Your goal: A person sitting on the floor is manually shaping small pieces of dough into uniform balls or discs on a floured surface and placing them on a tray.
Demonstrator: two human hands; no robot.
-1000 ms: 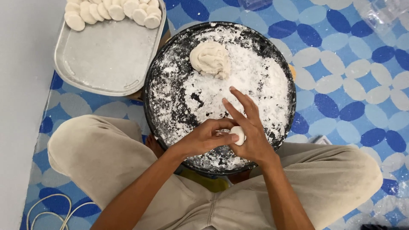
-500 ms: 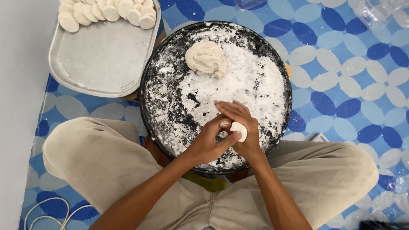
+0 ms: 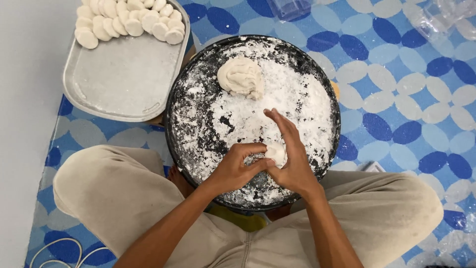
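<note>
Small dough piece point(image 3: 275, 153) pinched between left hand point(image 3: 233, 171) and right hand point(image 3: 292, 164), both closed on it, above near edge of round floured tray point(image 3: 198, 89). Dough lump point(image 3: 241, 77) near far edge.

The small dough piece point(image 3: 275, 152) is only partly visible: the left hand point(image 3: 233, 171) and right hand point(image 3: 292, 159) cover most of it, so its full shape cannot be determined. The near rim of the round black pan point(image 3: 198, 64) is concealed behind both hands and forearms. The metal tray point(image 3: 124, 84) is cut off by the top edge, as are the uppermost shaped dough discs point(image 3: 129, 20). A clear plastic container point(image 3: 290, 7) and crumpled clear plastic point(image 3: 441, 20) are truncated at the top edge. The white cord point(image 3: 54, 250) runs off the bottom edge.
</note>
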